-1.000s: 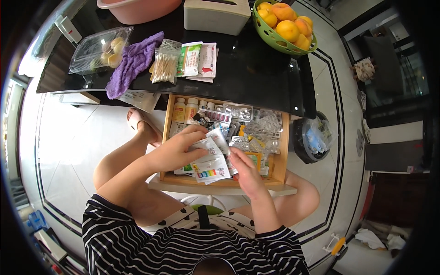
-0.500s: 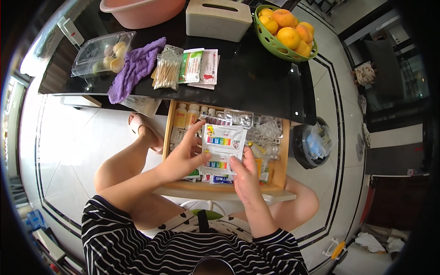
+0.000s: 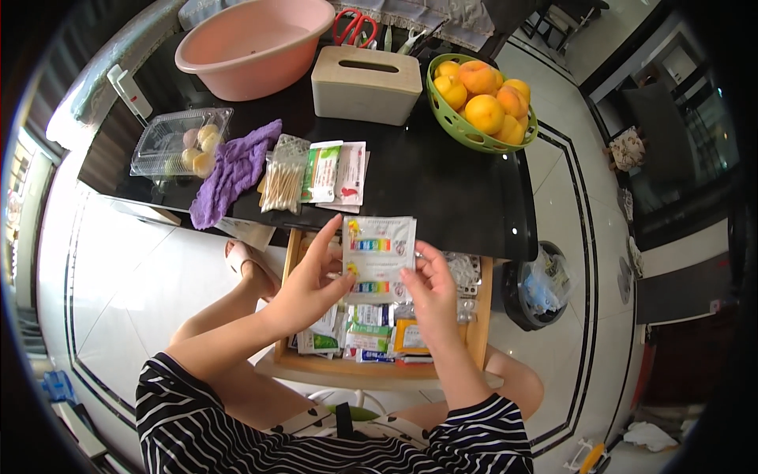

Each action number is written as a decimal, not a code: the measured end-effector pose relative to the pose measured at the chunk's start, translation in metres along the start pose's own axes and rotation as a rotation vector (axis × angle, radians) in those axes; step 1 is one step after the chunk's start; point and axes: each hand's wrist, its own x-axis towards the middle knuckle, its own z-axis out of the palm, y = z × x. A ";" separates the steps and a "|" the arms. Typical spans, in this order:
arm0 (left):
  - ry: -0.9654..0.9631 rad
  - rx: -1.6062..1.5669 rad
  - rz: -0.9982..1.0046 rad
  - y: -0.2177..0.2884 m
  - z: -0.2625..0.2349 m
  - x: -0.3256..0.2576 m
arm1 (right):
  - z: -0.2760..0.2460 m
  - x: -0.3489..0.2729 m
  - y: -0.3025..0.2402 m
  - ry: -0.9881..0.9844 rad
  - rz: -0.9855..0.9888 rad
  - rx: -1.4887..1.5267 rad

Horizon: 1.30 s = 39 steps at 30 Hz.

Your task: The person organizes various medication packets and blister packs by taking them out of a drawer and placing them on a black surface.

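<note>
A white sheet of two joined sachets [image 3: 380, 261], printed with rainbow-coloured bars, is held flat above the drawer. My left hand [image 3: 312, 284] grips its left edge, thumb in front and index finger stretched along the side. On the right edge my right hand [image 3: 431, 286] pinches it between thumb and fingers. Beneath them the wooden drawer [image 3: 483, 316] stands pulled out. Several flat medicine packets [image 3: 369, 338] and an orange packet [image 3: 410, 337] lie in its near part; blister packs [image 3: 464, 272] show at its right. My hands and the sachets hide its middle.
On the black table [image 3: 442, 201] lie cotton swabs [image 3: 283, 186], green-and-white packets [image 3: 321, 174], a purple cloth [image 3: 233, 175] and a clear plastic box [image 3: 178, 146]. Behind stand a pink basin [image 3: 253, 51], a tissue box [image 3: 365, 88] and a green fruit basket [image 3: 474, 134]. A bin [image 3: 537, 292] stands right.
The view has tilted up, so the table sits lower in the picture. Both hands have carried the sachets away from me, toward the table's front edge, uncovering packets in the drawer's near part.
</note>
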 end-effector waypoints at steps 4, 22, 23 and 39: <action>0.021 0.089 0.157 0.008 0.001 0.033 | -0.008 0.048 -0.014 0.049 -0.078 0.024; 0.003 0.157 -0.023 -0.004 0.021 0.082 | -0.015 0.103 -0.004 0.118 -0.385 -0.822; 0.001 0.119 -0.019 -0.007 0.020 0.080 | -0.014 0.099 -0.005 0.051 -0.416 -0.736; -0.074 0.126 -0.193 -0.036 -0.019 -0.020 | 0.003 -0.009 0.033 -0.430 0.055 -0.276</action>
